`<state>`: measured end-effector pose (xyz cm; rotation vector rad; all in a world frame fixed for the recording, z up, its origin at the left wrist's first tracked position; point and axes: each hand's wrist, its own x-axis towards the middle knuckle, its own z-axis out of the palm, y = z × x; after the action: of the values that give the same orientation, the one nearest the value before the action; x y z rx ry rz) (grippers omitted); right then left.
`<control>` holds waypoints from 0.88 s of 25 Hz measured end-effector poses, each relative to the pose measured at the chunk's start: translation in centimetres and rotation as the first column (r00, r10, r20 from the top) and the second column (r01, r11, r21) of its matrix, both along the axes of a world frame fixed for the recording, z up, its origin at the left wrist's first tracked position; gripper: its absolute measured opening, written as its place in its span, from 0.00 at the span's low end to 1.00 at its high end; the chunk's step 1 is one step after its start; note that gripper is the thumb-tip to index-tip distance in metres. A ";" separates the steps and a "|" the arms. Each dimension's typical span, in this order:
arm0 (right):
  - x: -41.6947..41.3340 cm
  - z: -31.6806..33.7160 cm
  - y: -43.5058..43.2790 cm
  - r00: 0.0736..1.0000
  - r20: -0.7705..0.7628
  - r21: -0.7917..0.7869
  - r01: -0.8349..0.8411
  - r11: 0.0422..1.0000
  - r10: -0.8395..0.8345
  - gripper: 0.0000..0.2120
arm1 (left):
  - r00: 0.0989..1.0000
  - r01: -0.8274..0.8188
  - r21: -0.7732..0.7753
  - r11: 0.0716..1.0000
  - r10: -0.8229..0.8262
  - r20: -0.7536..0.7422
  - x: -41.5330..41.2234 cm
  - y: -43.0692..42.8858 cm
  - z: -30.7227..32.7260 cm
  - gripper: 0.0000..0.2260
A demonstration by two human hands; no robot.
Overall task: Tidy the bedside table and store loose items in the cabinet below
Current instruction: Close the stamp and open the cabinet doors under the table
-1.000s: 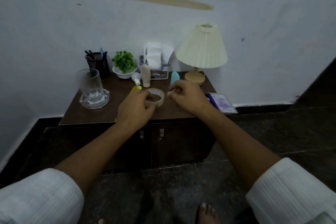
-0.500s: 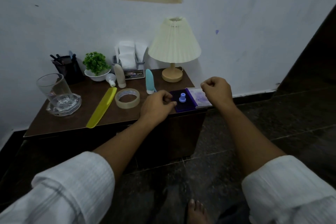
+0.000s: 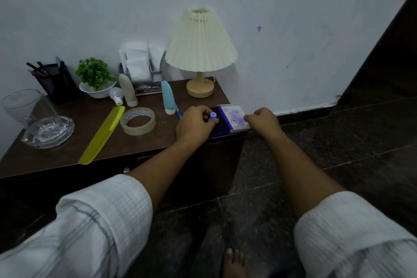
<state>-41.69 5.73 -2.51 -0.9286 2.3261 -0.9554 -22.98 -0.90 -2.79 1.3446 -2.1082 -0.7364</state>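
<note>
Matt dark wood table [image 3: 67, 156] — clear glossy glass jug [image 3: 29, 110]

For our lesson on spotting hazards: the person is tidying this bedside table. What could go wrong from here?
1. The open ink pad lies at the right edge of the table. If the right hand slips on the stained lid, the pad could fall to the floor.
2. The left hand pinches the blue knob on the pad, so ink may stain fingers or sleeves.

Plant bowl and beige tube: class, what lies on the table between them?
A bulb lies on its side on the table, between the plant bowl and the beige tube. The head view shows it.
</note>
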 end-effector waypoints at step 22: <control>7.9 3.5 -0.9 0.818 -0.328 0.015 -0.495 0.869 0.472 0.10 | 0.996 -0.093 0.029 0.995 0.093 -0.013 7.8 -0.9 0.0 0.10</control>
<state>-33.83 4.80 0.98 -1.7188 2.1308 -0.7089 -15.15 -1.79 -2.83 1.4376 -2.0160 -0.7381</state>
